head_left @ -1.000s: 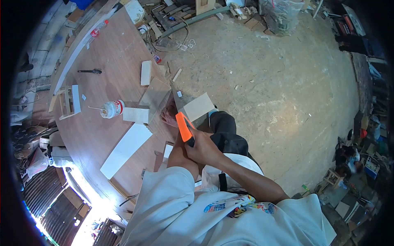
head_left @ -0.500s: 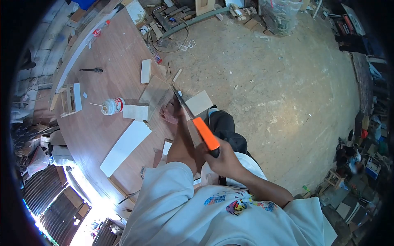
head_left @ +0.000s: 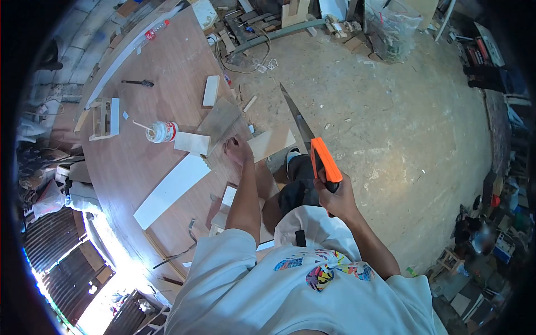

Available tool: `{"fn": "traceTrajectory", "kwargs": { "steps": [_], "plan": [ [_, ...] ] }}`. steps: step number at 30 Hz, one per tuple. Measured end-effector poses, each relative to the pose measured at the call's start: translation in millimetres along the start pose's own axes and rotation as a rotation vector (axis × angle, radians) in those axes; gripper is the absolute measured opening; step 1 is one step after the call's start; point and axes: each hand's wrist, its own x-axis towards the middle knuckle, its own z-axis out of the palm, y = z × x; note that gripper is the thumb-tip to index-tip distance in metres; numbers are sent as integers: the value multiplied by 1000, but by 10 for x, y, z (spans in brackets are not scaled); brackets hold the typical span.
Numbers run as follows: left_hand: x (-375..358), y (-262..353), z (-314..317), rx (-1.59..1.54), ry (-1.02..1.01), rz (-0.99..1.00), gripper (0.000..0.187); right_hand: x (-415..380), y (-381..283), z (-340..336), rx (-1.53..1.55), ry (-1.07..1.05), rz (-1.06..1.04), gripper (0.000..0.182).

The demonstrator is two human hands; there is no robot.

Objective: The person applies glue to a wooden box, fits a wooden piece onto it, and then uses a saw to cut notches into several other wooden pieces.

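My right hand is wrapped round the orange and black handle of a handsaw. The blade points up and away over the floor, apart from any wood. Near the table's edge my left hand is closed with curled fingers; what they hold, if anything, is hidden. Just right of it, a pale wooden board juts out beyond the edge. Beyond it lies a flat greyish-brown board, and a small pale block is to its left. A long white tapered board lies nearer me.
On the wooden table stand a white jar with a stick and a small wooden frame. A white block and a dark tool lie farther back. Scrap wood and a clear plastic bag are on the floor beyond.
My right hand has moved the saw right, away from the table edge and my left hand; its blade now stands over the floor. The view has shifted slightly. My left hand stays near the edge.
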Motion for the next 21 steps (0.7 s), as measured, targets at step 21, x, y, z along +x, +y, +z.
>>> {"fn": "traceTrajectory", "kwargs": {
  "steps": [21],
  "plan": [
    [-79, 187, -167, 195, -70, 553, 25, 117, -13, 529, -31, -134, -50, 12]
  ]
}}
